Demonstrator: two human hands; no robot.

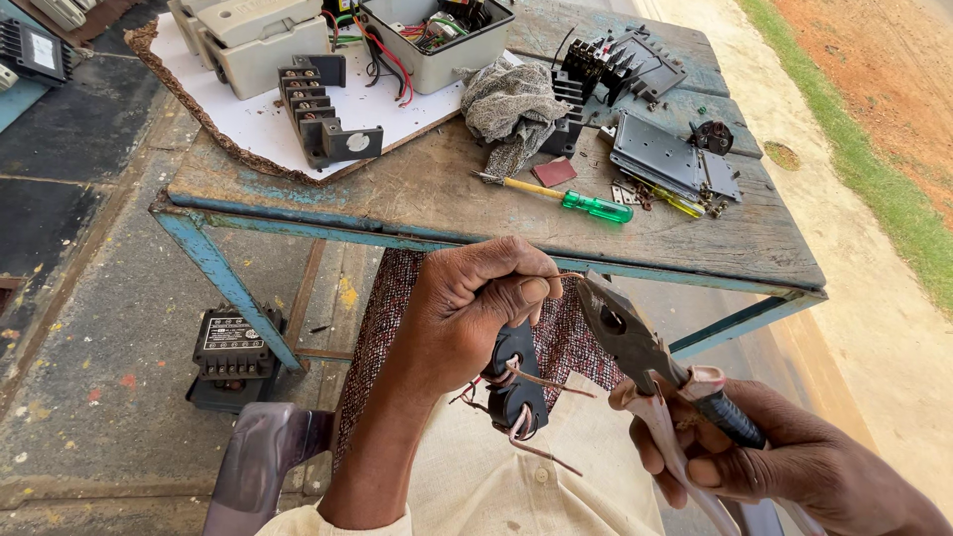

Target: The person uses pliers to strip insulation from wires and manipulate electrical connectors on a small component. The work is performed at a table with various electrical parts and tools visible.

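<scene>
the left hand [467,313] grips a small black plastic part with pale wires [516,382], just left of the right hand [784,462], which holds steel pliers with worn pale handles [635,342]. wire work seems underway; next likely needs steady tip placement.

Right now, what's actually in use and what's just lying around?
In use:
left hand gripping a black part with loose wires
right hand holding pliers

Lying about:
green screwdriver
grey rag
open box of wiring
metal plate
black unit on the floor
</scene>
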